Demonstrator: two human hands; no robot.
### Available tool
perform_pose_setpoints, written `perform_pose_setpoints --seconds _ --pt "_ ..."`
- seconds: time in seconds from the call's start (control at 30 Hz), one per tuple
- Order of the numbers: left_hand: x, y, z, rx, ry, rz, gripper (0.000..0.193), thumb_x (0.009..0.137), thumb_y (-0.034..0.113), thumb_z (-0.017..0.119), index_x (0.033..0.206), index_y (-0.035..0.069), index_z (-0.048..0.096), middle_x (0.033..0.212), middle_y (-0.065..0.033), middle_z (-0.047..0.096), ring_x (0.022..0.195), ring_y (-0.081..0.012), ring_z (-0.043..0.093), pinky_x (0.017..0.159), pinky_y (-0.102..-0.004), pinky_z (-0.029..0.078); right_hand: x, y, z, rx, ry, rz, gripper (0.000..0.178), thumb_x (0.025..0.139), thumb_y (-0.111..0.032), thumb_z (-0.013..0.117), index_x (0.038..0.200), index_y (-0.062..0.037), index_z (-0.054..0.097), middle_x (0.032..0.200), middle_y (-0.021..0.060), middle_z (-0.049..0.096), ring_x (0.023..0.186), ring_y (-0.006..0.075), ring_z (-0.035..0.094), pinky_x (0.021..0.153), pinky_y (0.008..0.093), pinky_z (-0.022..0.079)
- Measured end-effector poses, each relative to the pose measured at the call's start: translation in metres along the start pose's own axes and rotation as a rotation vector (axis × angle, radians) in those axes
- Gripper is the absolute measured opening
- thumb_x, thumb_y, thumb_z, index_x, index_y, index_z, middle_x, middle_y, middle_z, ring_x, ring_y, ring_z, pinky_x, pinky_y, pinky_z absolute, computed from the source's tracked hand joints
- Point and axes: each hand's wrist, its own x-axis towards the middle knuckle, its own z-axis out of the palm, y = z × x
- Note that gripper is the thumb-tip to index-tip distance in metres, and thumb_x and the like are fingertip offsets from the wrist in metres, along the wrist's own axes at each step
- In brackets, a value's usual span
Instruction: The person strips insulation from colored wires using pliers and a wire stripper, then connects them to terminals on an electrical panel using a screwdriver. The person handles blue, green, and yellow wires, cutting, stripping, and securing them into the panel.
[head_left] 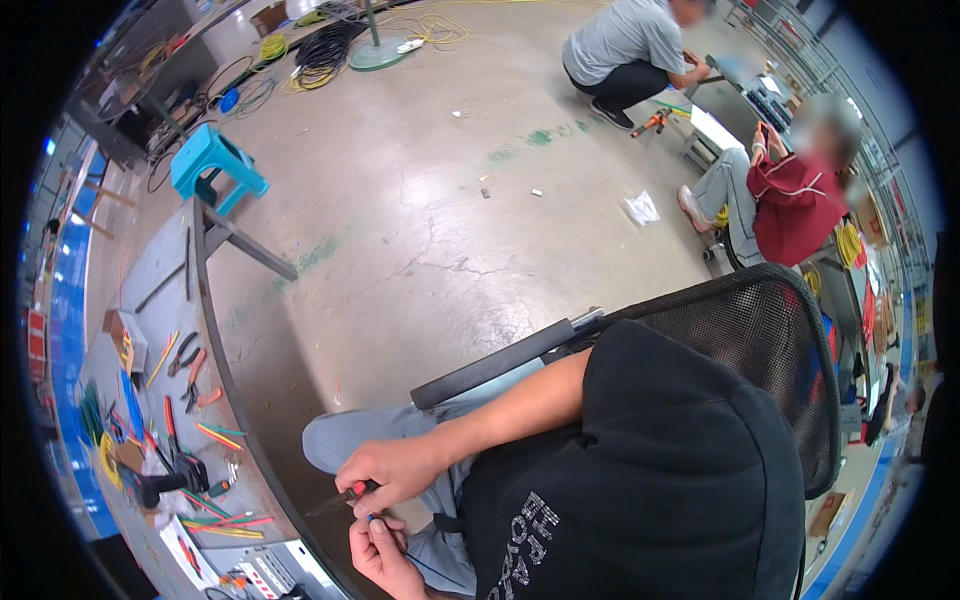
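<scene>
My right hand is closed round a hand tool that looks like pliers, with dark, narrow jaws and a bit of red handle. The jaws point left, toward the workbench edge. Just below, my left hand pinches a thin dark wire between thumb and fingers. A small blue end shows at its fingertips, close under my right hand. Both hands are over my lap, apart from the bench. The tool's grips are mostly hidden in my palm.
The workbench on the left bears red-handled pliers, a black power tool, coloured sleeves, an opened box and a metal panel. Beyond are a teal stool, a chair armrest and two people at right.
</scene>
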Motion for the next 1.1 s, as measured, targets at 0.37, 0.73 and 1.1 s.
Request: perform_pose_setpoints --seconds 0.37,0.73,1.1 --pt "0.077 0.019 0.02 -0.403 -0.222 -0.232 0.027 0.109 0.018 0.057 0.129 0.001 0.056 0.09 -0.0106 0.068 0.045 -0.0053 0.046 0.036 -0.0182 0.034 0.039 0.009 -0.07 0.172 -0.067 0.073 0.025 0.093 -0.023 0.072 0.09 0.0011 0.065 0.077 0.0093 0.07 0.074 0.0207 0.071 0.069 0.0344 0.052" --pt "0.137 -0.001 0.027 -0.516 -0.232 -0.479 0.034 0.111 0.018 0.052 0.141 0.001 0.051 0.092 -0.0111 0.068 0.046 -0.0055 0.047 0.034 -0.0175 0.036 0.051 0.059 -0.098 0.533 0.062 0.272 0.024 0.096 -0.021 0.073 0.089 0.0003 0.065 0.074 0.0037 0.068 0.072 0.0125 0.07 0.066 0.0298 0.053" --pt "0.094 0.006 0.026 -0.615 -0.134 -0.581 0.039 0.103 0.012 0.061 0.137 -0.006 0.056 0.082 -0.0051 0.059 0.064 -0.0095 0.053 0.053 -0.021 0.041 0.058 0.066 -0.11 0.526 0.163 0.513 0.028 0.097 -0.032 0.075 0.101 -0.005 0.07 0.083 0.0019 0.07 0.076 0.0096 0.067 0.07 0.0278 0.055"
